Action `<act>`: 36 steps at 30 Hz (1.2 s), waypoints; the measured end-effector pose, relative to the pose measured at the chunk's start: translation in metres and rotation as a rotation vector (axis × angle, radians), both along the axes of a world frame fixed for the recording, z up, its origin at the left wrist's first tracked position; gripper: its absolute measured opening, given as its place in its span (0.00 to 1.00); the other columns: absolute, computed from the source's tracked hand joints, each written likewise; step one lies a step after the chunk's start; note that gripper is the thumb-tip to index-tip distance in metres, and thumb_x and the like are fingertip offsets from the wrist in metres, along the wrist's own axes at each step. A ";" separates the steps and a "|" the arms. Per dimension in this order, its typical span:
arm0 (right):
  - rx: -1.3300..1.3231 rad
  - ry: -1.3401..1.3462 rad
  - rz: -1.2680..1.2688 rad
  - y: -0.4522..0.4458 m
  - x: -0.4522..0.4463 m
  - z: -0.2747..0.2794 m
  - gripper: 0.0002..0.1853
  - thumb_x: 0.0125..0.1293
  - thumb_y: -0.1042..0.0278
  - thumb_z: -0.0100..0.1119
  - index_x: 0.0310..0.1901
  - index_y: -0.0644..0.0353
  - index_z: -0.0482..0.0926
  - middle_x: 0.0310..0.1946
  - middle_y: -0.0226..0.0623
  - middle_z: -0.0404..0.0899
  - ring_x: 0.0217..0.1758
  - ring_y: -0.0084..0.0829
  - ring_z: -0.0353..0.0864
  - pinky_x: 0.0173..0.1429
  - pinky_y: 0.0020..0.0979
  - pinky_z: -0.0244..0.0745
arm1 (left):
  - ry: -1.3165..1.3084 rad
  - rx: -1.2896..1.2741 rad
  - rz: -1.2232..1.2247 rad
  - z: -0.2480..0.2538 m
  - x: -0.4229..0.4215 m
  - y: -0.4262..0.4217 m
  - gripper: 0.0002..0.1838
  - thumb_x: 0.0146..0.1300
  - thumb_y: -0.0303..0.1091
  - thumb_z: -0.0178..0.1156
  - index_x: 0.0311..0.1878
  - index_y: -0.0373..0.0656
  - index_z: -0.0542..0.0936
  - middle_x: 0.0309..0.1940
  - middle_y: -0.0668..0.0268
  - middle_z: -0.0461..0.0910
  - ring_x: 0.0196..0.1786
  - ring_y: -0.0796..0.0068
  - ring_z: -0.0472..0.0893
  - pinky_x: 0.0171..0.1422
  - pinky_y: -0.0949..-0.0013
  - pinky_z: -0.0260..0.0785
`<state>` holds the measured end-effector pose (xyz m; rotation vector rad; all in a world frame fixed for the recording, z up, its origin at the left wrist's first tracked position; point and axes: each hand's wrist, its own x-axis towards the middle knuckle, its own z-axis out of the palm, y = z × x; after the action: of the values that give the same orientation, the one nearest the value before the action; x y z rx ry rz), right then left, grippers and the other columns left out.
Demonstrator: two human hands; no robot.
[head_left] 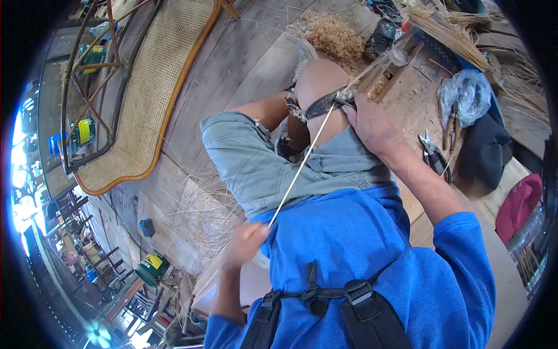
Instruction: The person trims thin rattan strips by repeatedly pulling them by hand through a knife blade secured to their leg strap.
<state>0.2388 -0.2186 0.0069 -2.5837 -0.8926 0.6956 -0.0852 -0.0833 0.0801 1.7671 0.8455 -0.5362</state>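
A thin pale strip (302, 163) runs taut from the knee down to the left side of the body. My left hand (249, 241), slightly blurred, is closed on its lower end. At the knee, my right hand (372, 125) presses on the strip's upper end, over a dark band (325, 104) wrapped round the leg. The thumb lies against a small dark tool or pad there, too small to name. Beyond the knee the strip continues towards a wooden block (395, 72).
A woven cane panel (154, 87) with a wooden edge lies at the left. Curly shavings (334, 38) are piled beyond the knee. At the right are pliers (433, 154), a clear plastic bag (465, 96), a dark cloth (485, 151) and bundled strips (450, 38).
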 end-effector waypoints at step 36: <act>0.337 0.038 -0.159 -0.029 0.039 -0.037 0.22 0.67 0.51 0.46 0.42 0.66 0.71 0.26 0.49 0.79 0.27 0.52 0.78 0.33 0.42 0.72 | -0.228 -0.230 0.479 0.012 -0.012 -0.024 0.22 0.67 0.44 0.48 0.19 0.41 0.68 0.15 0.73 0.66 0.19 0.84 0.62 0.23 0.76 0.53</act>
<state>0.2778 -0.2480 -0.0304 -2.3021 -0.7138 0.4996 -0.0971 -0.1073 0.0923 1.3247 0.9619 -0.1072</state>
